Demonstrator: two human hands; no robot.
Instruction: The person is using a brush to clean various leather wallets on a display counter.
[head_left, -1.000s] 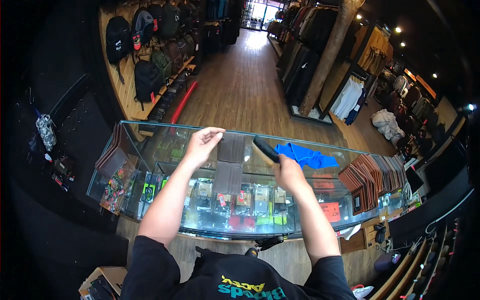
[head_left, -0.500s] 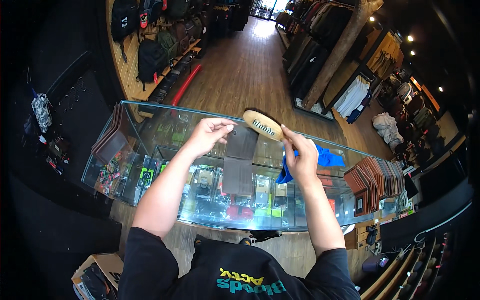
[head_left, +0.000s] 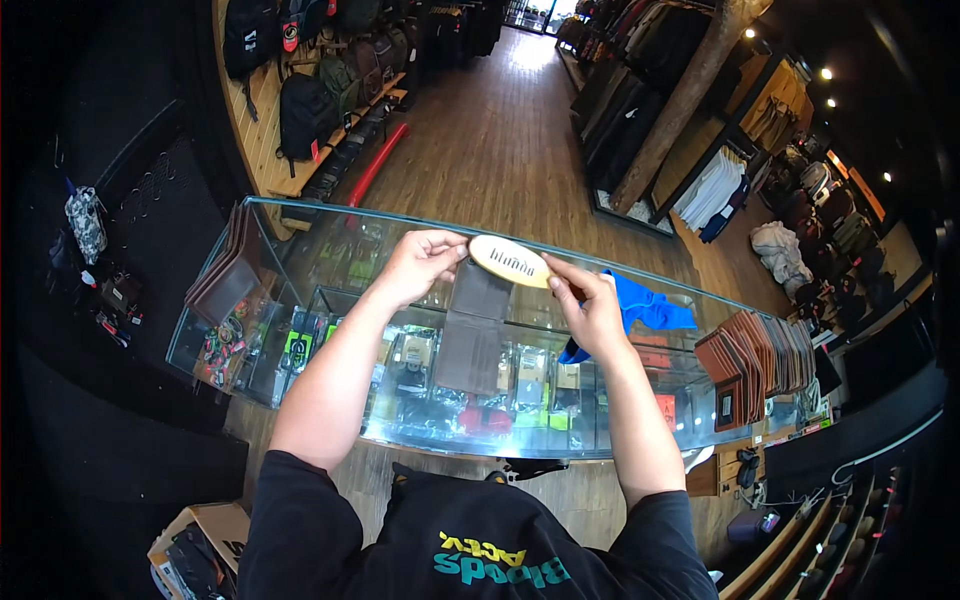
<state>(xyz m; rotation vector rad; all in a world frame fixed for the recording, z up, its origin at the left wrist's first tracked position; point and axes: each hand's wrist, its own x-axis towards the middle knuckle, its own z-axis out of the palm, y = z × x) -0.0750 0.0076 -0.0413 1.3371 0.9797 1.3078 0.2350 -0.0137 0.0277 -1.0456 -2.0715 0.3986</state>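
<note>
An oval, pale wooden brush [head_left: 508, 262] with dark lettering lies across my fingers above the glass counter. My right hand [head_left: 590, 305] pinches its right end between thumb and fingers. A dark brown leather wallet [head_left: 473, 340], opened out flat, extends toward me below the brush. At its upper left corner my left hand [head_left: 422, 268] is closed, thumb against fingers, close to the brush's left end. The brush covers the wallet's top edge, and its bristles are hidden from view. A bright blue cloth [head_left: 652, 304] lies just beyond my right hand, partly behind it.
The glass display counter [head_left: 340, 215] spans the width before me, with packaged goods inside. Brown wallets [head_left: 748, 360] stand in a row at its right end; more dark wallets [head_left: 228, 275] stand at the left. Backpacks [head_left: 305, 115] hang beyond, left of the wooden floor [head_left: 480, 130].
The brush has moved left and tilted, its face now catching light and its left end close to my left fingertips. My right hand has shifted left with it.
</note>
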